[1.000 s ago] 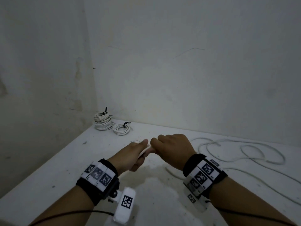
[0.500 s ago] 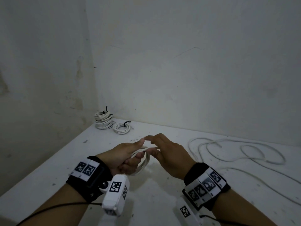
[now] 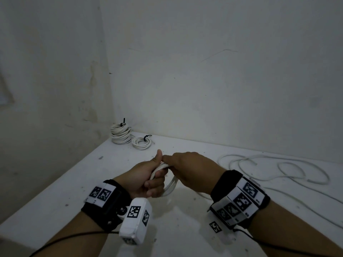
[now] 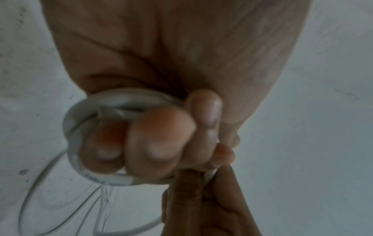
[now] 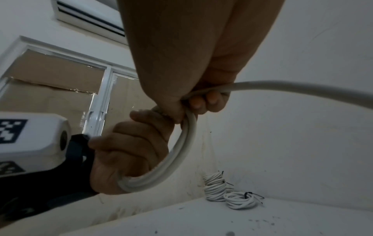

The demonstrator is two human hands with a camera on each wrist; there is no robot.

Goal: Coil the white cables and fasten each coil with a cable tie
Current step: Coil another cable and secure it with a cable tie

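Left hand [image 3: 146, 179] fist grips small coil [image 3: 169, 185] of white cable above table [image 3: 55, 193]; right hand [image 3: 191, 169] pinches its top. Loose cable [image 3: 278, 167] trails right. Two tied coils: one [image 3: 120, 134], two [image 3: 142, 143], back corner.

White cable [image 3: 168, 184] (small coil) in fingers [image 3: 155, 184]
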